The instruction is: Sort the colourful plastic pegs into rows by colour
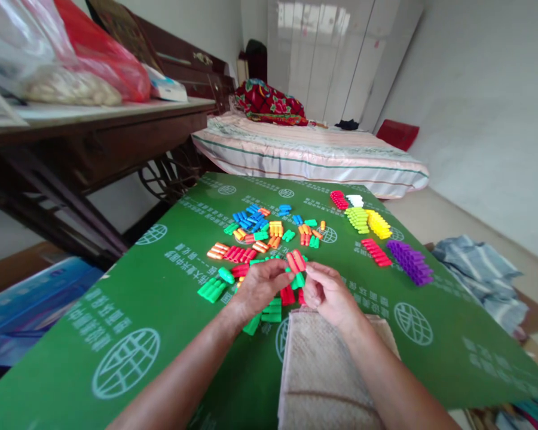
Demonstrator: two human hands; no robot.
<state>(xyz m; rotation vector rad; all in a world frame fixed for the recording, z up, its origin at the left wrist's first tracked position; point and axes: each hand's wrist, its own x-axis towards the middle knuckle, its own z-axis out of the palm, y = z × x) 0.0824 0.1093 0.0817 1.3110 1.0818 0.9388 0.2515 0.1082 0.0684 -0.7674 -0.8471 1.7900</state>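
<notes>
Both my hands meet over a green board (pixel 170 334) strewn with small plastic pegs. My left hand (pixel 260 286) and my right hand (pixel 327 292) together pinch a short row of red-orange pegs (pixel 296 260) with a green peg under it. Loose green pegs (pixel 211 289) lie left of my left hand, and red pegs (pixel 287 295) show between the hands. Mixed blue, orange and green pegs (pixel 269 230) are scattered beyond. Sorted rows sit at the far right: purple (pixel 410 261), red (pixel 376 252), yellow (pixel 379 224), light green (pixel 357 219).
A beige towel (pixel 327 370) lies on the board under my right forearm. A dark wooden table (pixel 94 137) with bags stands at the left, a blue box (pixel 31 304) below it. A bed (pixel 305 152) is behind the board, and folded cloth (pixel 484 269) lies on the floor at right.
</notes>
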